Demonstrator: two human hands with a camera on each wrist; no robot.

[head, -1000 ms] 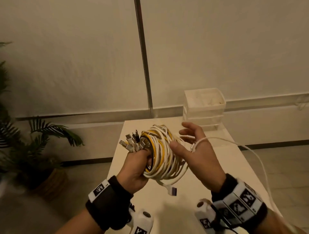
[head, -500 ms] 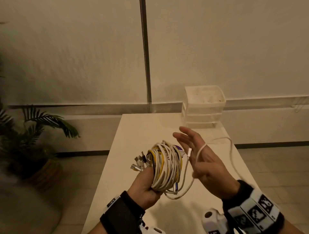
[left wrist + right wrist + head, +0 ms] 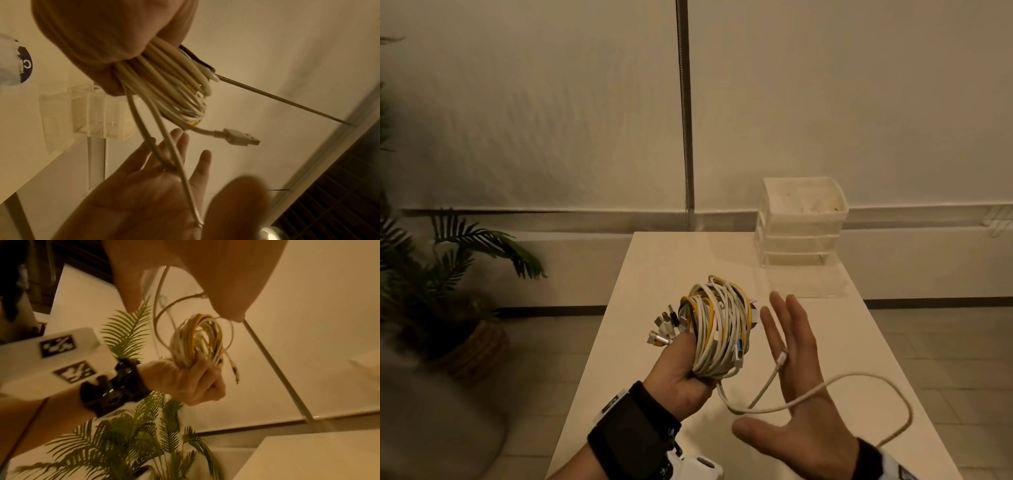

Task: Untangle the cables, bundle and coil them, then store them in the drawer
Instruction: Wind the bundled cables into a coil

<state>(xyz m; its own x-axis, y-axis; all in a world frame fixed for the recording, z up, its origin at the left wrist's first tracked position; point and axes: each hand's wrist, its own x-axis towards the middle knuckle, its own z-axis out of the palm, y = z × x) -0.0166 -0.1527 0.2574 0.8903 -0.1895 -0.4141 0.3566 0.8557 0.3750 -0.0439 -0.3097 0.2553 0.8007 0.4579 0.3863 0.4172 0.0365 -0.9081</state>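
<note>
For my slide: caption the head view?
Left hand grips coiled cables; one loose cable drapes across the open right hand.

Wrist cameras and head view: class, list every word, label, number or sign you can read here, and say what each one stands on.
No readable words or numbers in any view.
Black-and-white square marker patterns on the white wrist unit: coded patterns, no letters.
Dark round patch on a white casing in the left wrist view: a pale mark like "C", too blurred to be sure.
Cable bundle, drawer unit, table: no visible labels.
</note>
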